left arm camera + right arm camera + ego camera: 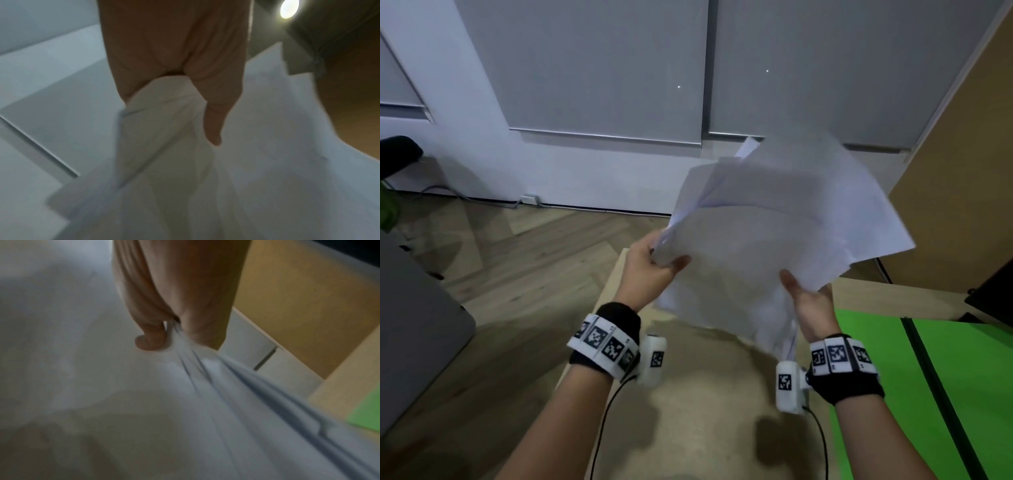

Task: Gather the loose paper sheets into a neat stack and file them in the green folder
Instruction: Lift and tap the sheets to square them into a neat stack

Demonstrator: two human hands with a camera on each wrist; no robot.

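A loose bundle of white paper sheets (pixel 767 219) is lifted above the table, its edges fanned and uneven. My left hand (pixel 654 263) grips the bundle's left edge, thumb on top of the sheets (pixel 164 100). My right hand (pixel 808 294) pinches the lower right edge, thumb on the near face and fingers behind the sheets (pixel 185 369). The green folder (pixel 935 383) lies open and flat on the table at the right, below and right of my right hand; a corner of the green folder (pixel 368 413) shows in the right wrist view.
The beige table (pixel 698 404) runs under my hands, its left edge beside the wooden floor (pixel 524 260). A tan partition (pixel 962 164) rises at the right, a dark object (pixel 993 291) at its foot. A grey surface (pixel 410 325) sits at the far left.
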